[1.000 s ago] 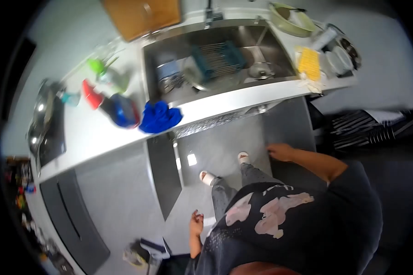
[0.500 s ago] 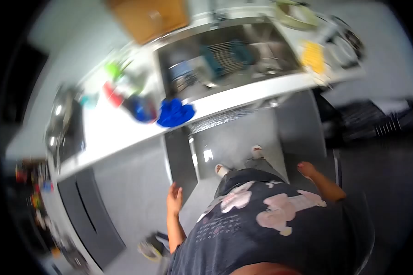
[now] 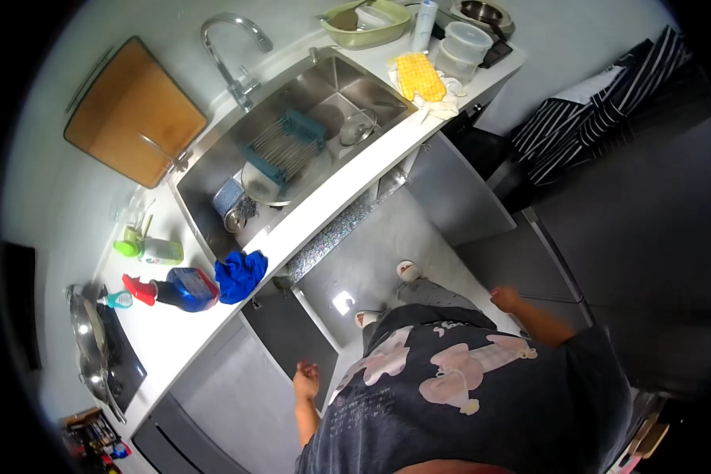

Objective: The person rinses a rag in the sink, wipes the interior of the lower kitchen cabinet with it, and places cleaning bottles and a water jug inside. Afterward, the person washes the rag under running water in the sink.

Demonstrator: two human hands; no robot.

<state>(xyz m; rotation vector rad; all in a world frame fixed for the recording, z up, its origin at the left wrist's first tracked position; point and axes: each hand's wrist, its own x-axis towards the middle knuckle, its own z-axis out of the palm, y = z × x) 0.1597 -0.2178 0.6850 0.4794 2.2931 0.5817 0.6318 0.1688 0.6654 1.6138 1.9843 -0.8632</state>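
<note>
My left hand (image 3: 306, 381) hangs beside the open cabinet door (image 3: 292, 322) below the counter, fingers loosely bent and a little apart, holding nothing. On the other side of my body, my right hand (image 3: 507, 300) hangs low near the other open door (image 3: 460, 189), also with nothing seen in it; its fingers are partly hidden. Above, the steel sink (image 3: 201, 186) contains a teal-ended drying rack (image 3: 288, 146), a round glass lid (image 3: 262, 183), a pot lid (image 3: 358, 126) and a blue sponge (image 3: 229, 193). A blue cloth (image 3: 241, 276) lies at the counter edge.
Left of the sink stand a red-topped spray bottle (image 3: 186, 290), a green-capped bottle (image 3: 159, 251) and a pan (image 3: 88, 340). A cutting board (image 3: 134, 110) leans behind near the faucet (image 3: 237, 79). At right are a yellow mitt (image 3: 420, 77), plastic containers (image 3: 462, 47) and a green basin (image 3: 367, 30).
The view has turned and sharpened, so the counter now slants up to the right. My left hand's fingers are more bent than before. Both hands stay low at my sides.
</note>
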